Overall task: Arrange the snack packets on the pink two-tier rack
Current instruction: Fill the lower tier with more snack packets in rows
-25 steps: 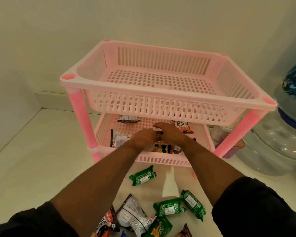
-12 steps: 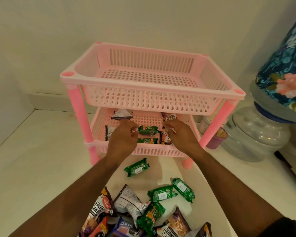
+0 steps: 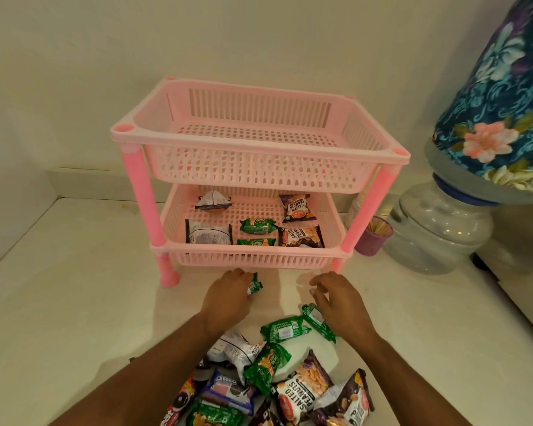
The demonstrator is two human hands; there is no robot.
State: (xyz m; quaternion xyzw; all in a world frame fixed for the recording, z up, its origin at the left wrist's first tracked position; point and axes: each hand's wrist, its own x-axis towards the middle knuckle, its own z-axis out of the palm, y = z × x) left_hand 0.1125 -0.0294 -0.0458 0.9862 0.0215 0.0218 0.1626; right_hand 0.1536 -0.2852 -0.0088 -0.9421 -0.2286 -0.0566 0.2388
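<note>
With the left hand (image 3: 228,298) gripping a green packet (image 3: 254,286) and the right hand (image 3: 336,299) loosely curled, empty, over another green packet (image 3: 316,321) — lift cleanly, then seat it beside the greens on the rack (image 3: 290,261) lower tier.

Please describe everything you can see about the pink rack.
The pink rack looks like plastic: two slotted baskets stacked on four darker pink posts. It stands upright on the pale counter, close to the wall. The top basket holds nothing; the bottom basket holds six snack packets lying flat. Neither hand touches it.
</note>
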